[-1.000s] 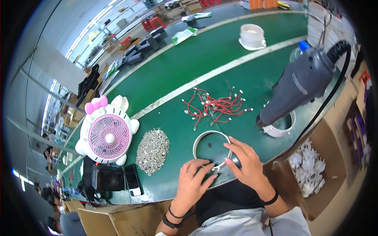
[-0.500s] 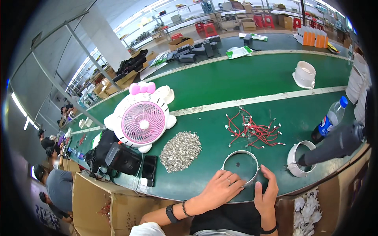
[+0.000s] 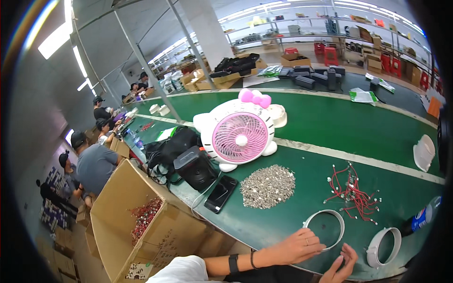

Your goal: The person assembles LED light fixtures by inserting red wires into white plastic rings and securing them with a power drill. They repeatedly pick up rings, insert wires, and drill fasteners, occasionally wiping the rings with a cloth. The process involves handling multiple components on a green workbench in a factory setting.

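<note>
My left hand (image 3: 300,245) lies over the near left rim of a thin white plastic ring (image 3: 341,221) on the green bench. Its fingers are bent and together; what they hold, if anything, is hidden. Just right of the ring's near edge, my right hand (image 3: 342,265) is open, thumb and fingers apart with nothing between them. A second, deeper white ring (image 3: 374,252) stands to its right. Beyond the thin ring lies a tangle of red wires (image 3: 356,195) with small white ends. A heap of small metal parts (image 3: 268,186) sits farther left.
A cat-shaped white fan (image 3: 241,134) with a pink grille stands behind a phone (image 3: 221,194) and a black box-shaped device (image 3: 197,168). An open carton (image 3: 174,231) stands at the bench's left edge. A bottle (image 3: 422,217) is at right; a white housing (image 3: 424,153) lies beyond. People work far left.
The view has swung left, so the bench things sit farther right and more of the carton and workers shows. My hands remain beside the thin ring; the right has drawn slightly back from it.
</note>
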{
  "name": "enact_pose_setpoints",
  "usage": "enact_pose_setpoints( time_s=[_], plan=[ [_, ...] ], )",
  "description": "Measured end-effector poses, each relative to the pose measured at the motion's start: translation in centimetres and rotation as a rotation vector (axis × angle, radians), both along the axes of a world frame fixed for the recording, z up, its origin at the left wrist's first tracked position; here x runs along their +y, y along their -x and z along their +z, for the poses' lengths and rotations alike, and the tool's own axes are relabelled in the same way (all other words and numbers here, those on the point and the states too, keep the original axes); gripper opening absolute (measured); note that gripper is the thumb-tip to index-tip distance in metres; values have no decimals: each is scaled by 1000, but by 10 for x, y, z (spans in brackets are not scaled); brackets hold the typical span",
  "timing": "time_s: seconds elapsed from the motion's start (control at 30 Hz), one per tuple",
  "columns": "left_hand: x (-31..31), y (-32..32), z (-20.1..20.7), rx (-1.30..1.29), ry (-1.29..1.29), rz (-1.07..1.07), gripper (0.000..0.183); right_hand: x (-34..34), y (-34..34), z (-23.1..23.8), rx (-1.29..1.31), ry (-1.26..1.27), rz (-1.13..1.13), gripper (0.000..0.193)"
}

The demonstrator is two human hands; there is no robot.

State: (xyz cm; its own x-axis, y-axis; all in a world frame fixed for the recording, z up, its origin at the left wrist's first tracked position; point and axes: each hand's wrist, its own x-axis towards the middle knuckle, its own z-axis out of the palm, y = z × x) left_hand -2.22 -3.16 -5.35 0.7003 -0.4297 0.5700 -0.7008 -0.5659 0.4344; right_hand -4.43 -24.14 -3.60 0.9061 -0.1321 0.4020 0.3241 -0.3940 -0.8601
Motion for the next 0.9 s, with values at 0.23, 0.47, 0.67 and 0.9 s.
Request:
enact_pose_setpoints(
  time_s=[0.23,0.47,0.67,0.9],
  plan=[
    [-5,-2,5,7,89,13,33,0,-1,-14,-26,22,-20,35],
    [7,4,18,77,207,-28,27,-3,-5,-20,-22,-35,-18,40],
    [51,-38,101,-167,21,165,28,-11,-3,-35,0,-109,-10,38],
    [119,-203,139,-152,-167,510,21,-7,-6,-24,-2,-72,46,39]
  ],
)
